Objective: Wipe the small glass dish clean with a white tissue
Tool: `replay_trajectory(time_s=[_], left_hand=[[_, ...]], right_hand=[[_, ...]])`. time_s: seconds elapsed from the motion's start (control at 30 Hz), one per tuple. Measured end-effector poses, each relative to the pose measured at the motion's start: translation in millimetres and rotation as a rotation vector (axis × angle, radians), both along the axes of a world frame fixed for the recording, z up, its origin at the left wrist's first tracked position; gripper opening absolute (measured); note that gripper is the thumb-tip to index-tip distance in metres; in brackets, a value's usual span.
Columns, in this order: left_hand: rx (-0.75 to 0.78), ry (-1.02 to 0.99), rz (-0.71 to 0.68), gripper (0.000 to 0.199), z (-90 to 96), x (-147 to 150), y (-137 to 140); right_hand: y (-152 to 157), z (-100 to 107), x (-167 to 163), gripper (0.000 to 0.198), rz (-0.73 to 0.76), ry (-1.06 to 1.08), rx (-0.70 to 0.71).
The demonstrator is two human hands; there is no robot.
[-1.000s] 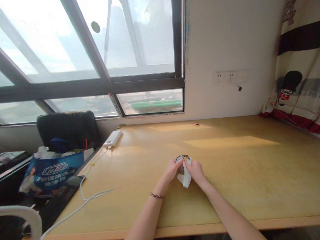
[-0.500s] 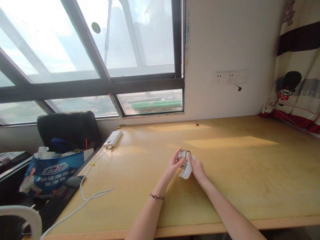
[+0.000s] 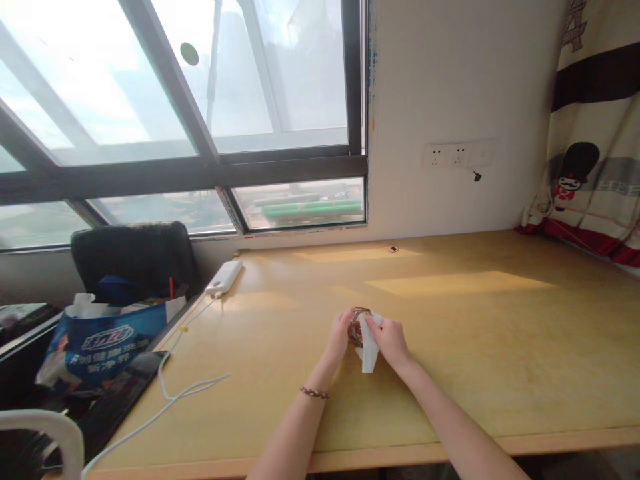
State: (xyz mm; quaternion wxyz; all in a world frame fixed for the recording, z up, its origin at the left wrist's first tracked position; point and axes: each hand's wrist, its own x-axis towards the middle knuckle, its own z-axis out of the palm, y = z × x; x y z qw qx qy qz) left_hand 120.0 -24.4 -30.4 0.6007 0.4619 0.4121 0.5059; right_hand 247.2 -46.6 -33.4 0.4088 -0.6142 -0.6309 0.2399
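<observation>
Your left grip (image 3: 341, 331) clasps a rounded brown patterned object (image 3: 355, 328); your right grip (image 3: 393, 341) pinches a thin white tissue-like sheet (image 3: 369, 352) that hard pulling could tear.

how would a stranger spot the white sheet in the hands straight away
Below the window is a broad yellowish wooden table. Over its near middle, the left hand and right hand come close together, and the white sheet hangs between them, pinched by the right. It is plain and limp, unlike the dark patterned thing next to it.
</observation>
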Motion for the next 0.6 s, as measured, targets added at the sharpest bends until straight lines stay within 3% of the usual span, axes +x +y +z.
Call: replay_trajectory(time_s=[0.13,0.37,0.6], left_hand=[[0.031,0.027,0.007,0.042,-1.7,0.6,-0.7],[0.079,0.034,-0.026,0.048,-4.6,6.2,-3.9],[0.142,-0.057,-0.167,0.067,-3.9,11.9,-8.7]], right_hand=[[0.0,-1.4,-0.8,0.029,0.022,-0.037,0.001],[6.4,-7.3,2.5,0.038,-0.090,-0.062,0.003],[8.7,-5.5,5.8,0.054,-0.151,0.145,-0.257]])
